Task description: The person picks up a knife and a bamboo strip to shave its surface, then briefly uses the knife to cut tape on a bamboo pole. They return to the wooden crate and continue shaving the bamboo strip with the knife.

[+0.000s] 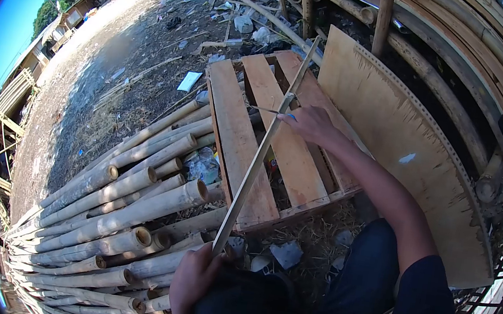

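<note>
A long, thin bamboo strip [246, 185] runs diagonally from near my body, across a wooden slatted pallet [300, 176], to its far end. My left hand [194, 280] is closed around the near end of the strip. My right hand [310, 125] grips a knife [264, 109] with a bit of blue showing at the handle. Its thin blade points left and crosses the strip, seemingly against it, near a notch or joint. Exactly how the blade meets the bamboo is too small to tell.
Many cut bamboo poles [121, 229] lie stacked on the left. A curved plywood sheet [393, 144] leans on the right, beside a rack of bamboo and planks [459, 76]. Litter, including a white piece [189, 81], is scattered over the dirt ground [97, 95].
</note>
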Demonstrator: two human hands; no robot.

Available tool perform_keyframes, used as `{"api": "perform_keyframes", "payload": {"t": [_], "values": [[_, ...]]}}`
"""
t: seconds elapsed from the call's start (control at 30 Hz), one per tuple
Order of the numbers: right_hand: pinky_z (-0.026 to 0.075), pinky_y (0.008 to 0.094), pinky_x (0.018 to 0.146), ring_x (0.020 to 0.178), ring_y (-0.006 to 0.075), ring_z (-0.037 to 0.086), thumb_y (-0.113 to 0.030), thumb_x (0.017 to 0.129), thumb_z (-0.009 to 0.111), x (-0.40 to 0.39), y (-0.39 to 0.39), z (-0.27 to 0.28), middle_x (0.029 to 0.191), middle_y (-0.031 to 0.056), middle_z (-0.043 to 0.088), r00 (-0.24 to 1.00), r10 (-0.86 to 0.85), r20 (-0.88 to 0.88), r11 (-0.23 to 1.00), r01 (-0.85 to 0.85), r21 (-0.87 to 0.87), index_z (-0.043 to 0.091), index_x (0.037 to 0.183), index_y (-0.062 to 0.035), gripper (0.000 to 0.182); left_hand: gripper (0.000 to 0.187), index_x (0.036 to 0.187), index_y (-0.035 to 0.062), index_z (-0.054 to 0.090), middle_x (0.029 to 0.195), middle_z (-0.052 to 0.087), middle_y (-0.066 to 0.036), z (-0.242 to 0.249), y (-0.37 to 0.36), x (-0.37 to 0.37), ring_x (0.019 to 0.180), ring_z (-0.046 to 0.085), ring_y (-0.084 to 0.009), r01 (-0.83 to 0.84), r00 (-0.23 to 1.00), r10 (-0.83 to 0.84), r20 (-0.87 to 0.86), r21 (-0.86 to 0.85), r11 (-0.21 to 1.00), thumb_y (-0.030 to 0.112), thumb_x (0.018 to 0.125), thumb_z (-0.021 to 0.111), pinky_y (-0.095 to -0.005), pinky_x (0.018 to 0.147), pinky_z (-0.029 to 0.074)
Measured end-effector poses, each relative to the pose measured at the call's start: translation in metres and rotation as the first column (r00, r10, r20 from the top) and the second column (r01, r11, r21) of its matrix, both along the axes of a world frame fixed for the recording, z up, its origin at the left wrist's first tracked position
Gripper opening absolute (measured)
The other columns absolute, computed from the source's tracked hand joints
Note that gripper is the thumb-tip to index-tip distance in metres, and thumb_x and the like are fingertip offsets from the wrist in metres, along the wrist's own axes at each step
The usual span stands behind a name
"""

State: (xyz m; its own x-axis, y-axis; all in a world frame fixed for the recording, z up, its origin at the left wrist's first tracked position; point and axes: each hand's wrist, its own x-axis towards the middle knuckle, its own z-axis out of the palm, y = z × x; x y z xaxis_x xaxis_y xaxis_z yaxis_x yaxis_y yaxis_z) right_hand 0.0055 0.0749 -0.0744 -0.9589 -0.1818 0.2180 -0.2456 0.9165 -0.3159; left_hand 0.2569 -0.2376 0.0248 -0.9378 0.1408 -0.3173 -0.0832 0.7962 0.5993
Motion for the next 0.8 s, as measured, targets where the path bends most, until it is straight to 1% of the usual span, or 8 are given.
{"api": "perform_keyframes", "payload": {"t": [0.1,0.17,0.2,0.27,0.37,0.43,0.6,0.8], "values": [[0.052,0.0524,0.07,0.076,0.0403,0.067,-0.058,0.095,0.045,-0.003,0.008,-0.001,0.076,0.0247,0.067,0.996,0.026,0.082,1.0,-0.025,-0.019,0.07,0.078,0.0012,0.067,0.024,0.089,-0.0003,0.057,0.072,0.06,-0.026,0.004,0.002,-0.001,0.074,0.059,-0.0466,0.029,0.999,-0.03,-0.018,-0.039,0.999,0.024,0.091,0.06,-0.0542,0.067,0.044],[0.051,0.0526,0.074,0.078,0.0415,0.067,-0.058,0.096,0.045,-0.013,0.024,0.001,0.076,0.0256,0.066,0.982,-0.171,0.085,0.984,0.175,-0.039,0.069,0.076,0.0024,0.068,0.024,0.088,0.0003,0.057,0.07,0.059,-0.026,-0.004,0.0,0.004,0.073,0.059,-0.0467,0.051,0.996,-0.058,-0.068,-0.1,0.994,0.024,0.091,0.06,-0.0543,0.066,0.044],[0.051,0.0526,0.074,0.078,0.0415,0.067,-0.058,0.096,0.045,-0.009,0.019,0.0,0.076,0.0256,0.066,0.982,-0.169,0.087,0.984,0.173,-0.044,0.069,0.076,0.0024,0.068,0.024,0.088,0.0008,0.056,0.069,0.059,-0.026,-0.007,-0.001,0.004,0.073,0.059,-0.0469,0.074,0.988,-0.096,-0.124,-0.165,0.983,0.025,0.091,0.059,-0.0544,0.066,0.044],[0.05,0.0507,0.074,0.077,0.0426,0.066,-0.057,0.096,0.046,0.011,0.006,0.0,0.073,0.0263,0.065,0.985,-0.001,0.17,0.982,0.032,-0.185,0.067,0.072,0.003,0.068,0.025,0.086,0.0009,0.056,0.069,0.058,-0.024,-0.006,-0.002,0.004,0.073,0.057,-0.0463,0.063,0.988,-0.086,-0.126,-0.171,0.983,0.025,0.09,0.061,-0.0535,0.065,0.043],[0.049,0.0499,0.073,0.075,0.0428,0.065,-0.056,0.096,0.047,0.054,-0.017,0.016,0.072,0.0273,0.063,0.952,0.157,0.261,0.972,-0.101,-0.214,0.065,0.069,0.0038,0.068,0.026,0.084,0.0011,0.055,0.069,0.057,-0.023,-0.007,0.0,0.004,0.073,0.056,-0.0457,0.06,0.99,-0.084,-0.117,-0.196,0.979,0.025,0.09,0.063,-0.0532,0.065,0.041],[0.048,0.0505,0.071,0.073,0.0436,0.064,-0.055,0.096,0.048,0.057,-0.012,0.012,0.07,0.0271,0.062,0.958,0.182,0.222,0.967,-0.134,-0.216,0.064,0.069,0.0037,0.066,0.026,0.084,0.0013,0.054,0.069,0.057,-0.024,-0.006,0.001,0.004,0.073,0.056,-0.0458,0.07,0.991,-0.094,-0.098,-0.227,0.972,0.025,0.09,0.063,-0.0539,0.065,0.041],[0.049,0.0519,0.069,0.07,0.0432,0.064,-0.053,0.096,0.049,0.03,0.015,0.003,0.069,0.0247,0.064,0.998,0.017,0.059,0.994,-0.011,-0.107,0.067,0.071,0.0016,0.063,0.025,0.083,0.0018,0.053,0.069,0.057,-0.024,-0.006,0.003,0.003,0.073,0.057,-0.0455,0.083,0.981,-0.12,-0.15,-0.233,0.969,0.025,0.091,0.062,-0.0551,0.065,0.041],[0.051,0.0506,0.066,0.071,0.0406,0.067,-0.053,0.096,0.048,0.061,-0.021,0.011,0.07,0.0232,0.065,0.989,0.121,0.089,0.986,-0.11,-0.126,0.071,0.079,0.0,0.061,0.025,0.084,0.0017,0.053,0.069,0.057,-0.024,-0.005,0.0,0.002,0.072,0.056,-0.0456,0.078,0.987,-0.102,-0.124,-0.184,0.98,0.025,0.091,0.062,-0.0548,0.066,0.041]]}}
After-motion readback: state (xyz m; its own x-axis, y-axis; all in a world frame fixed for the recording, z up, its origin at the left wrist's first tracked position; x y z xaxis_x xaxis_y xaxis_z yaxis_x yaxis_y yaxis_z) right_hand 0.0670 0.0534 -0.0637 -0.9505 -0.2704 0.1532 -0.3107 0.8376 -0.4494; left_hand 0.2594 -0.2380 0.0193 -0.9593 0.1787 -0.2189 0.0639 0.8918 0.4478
